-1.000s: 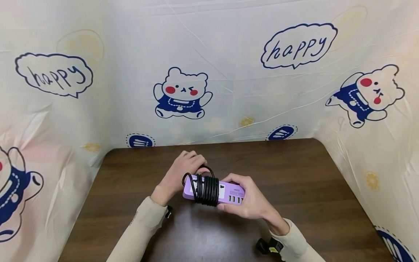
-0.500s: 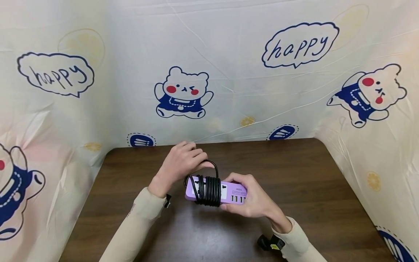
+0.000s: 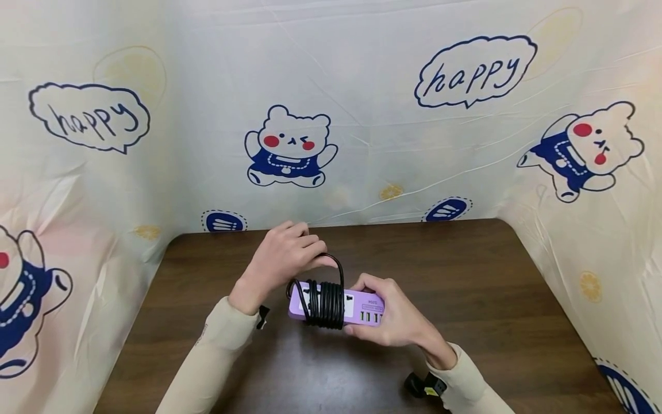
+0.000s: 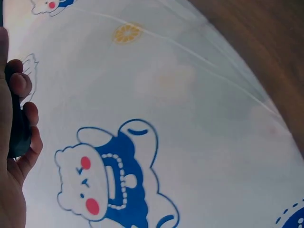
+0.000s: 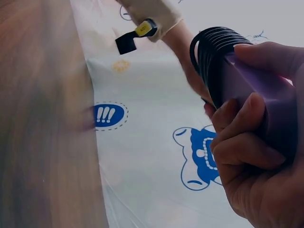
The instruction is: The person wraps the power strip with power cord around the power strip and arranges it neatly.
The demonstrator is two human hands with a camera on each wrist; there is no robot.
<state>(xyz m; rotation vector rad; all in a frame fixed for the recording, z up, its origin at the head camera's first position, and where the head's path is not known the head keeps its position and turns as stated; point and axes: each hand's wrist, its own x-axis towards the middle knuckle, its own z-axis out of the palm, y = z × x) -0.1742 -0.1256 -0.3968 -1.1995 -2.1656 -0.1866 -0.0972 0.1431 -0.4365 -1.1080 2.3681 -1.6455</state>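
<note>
A purple power strip (image 3: 358, 311) with white socket panels and several USB ports is held above the table in the head view. Its black cord (image 3: 330, 306) is wound in several turns around the strip's left half. My right hand (image 3: 397, 318) grips the strip's right end, thumb at the near side and fingers curled beneath it in the right wrist view. My left hand (image 3: 283, 257) is above and left of the strip, and a loop of cord runs from it down to the coils. In the left wrist view, its fingers are curled round a black plug (image 4: 20, 130), partly out of frame.
The dark brown wooden table (image 3: 465, 276) lies below both hands. A pale printed curtain (image 3: 372, 144) with bears and "happy" bubbles borders it at the back and sides. Black wrist cameras sit at both cuffs, the right one (image 3: 433, 386) close to the table.
My left hand has moved up and slightly left, drawing the cord loop higher above the coils. The strip stays in my right hand with only slight shifts.
</note>
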